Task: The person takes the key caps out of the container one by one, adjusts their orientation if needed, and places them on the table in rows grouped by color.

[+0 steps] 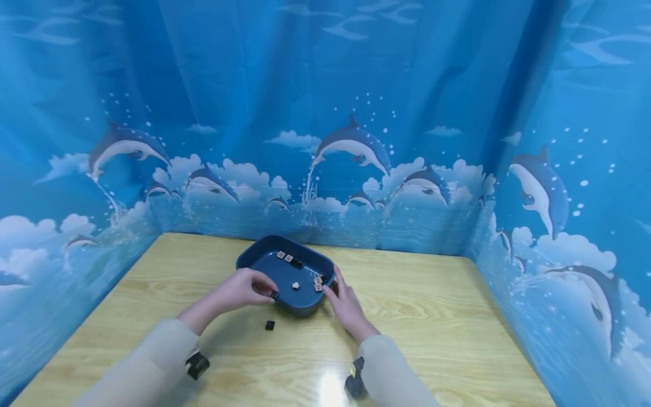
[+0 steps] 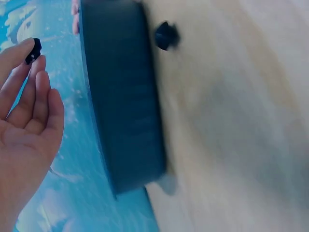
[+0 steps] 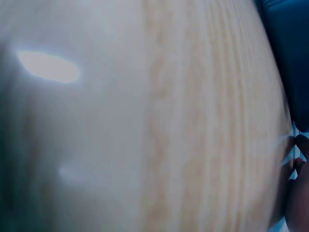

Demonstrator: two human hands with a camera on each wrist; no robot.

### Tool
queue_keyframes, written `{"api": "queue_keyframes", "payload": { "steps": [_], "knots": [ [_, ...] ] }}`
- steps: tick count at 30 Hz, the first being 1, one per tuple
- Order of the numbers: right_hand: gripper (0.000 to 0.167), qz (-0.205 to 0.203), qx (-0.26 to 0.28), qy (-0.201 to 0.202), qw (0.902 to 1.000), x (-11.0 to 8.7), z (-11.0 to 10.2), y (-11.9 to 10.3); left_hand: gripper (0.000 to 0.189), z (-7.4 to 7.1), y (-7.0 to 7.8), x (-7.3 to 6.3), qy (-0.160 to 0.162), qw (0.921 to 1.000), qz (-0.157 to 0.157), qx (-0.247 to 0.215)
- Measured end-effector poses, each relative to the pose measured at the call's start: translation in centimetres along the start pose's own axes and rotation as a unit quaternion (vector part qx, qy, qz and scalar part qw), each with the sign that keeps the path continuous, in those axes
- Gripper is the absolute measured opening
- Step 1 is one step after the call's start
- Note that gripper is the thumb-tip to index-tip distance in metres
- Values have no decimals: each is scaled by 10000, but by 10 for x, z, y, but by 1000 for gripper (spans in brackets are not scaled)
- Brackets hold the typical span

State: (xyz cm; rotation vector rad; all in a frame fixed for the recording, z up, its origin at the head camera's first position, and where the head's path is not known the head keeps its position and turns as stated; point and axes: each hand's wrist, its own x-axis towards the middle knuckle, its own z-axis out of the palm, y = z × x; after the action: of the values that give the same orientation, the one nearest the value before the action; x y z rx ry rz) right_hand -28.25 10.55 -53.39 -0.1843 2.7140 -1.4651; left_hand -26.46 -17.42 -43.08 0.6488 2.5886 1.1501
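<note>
A dark blue rectangular tub (image 1: pixel 264 240) with rounded corners stands on the table. Above its near left edge my left hand (image 1: pixel 250 288) pinches a small black block (image 1: pixel 274 295) between thumb and fingertips; pale marks show on the block (image 2: pixel 34 51) in the left wrist view. My right hand (image 1: pixel 348 308) grips the tub's right end, thumb at the rim and fingers along the outer wall. Inside the tub lie several small square pieces with pale faces (image 1: pixel 281 255), a black piece (image 1: pixel 297 263) and a small whitish piece (image 1: pixel 296 286).
Another small black block (image 1: pixel 270 325) lies on the wooden table (image 1: pixel 432 316), in front of the tub. Blue curtains printed with dolphins (image 1: pixel 351 144) hang behind the table and along both sides. A bright reflection shows near the table's front edge.
</note>
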Motion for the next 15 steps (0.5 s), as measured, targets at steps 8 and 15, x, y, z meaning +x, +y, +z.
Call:
{"api": "queue_keyframes", "payload": {
  "steps": [8,15],
  "knots": [
    [68,-30,-46,58,10000,1,1,1,18,7,-20,-19,11,9991,-410,-120],
    [68,33,-37,45,10000,2,2,2,17,21,-43,-27,130,9991,-366,164]
  ]
}}
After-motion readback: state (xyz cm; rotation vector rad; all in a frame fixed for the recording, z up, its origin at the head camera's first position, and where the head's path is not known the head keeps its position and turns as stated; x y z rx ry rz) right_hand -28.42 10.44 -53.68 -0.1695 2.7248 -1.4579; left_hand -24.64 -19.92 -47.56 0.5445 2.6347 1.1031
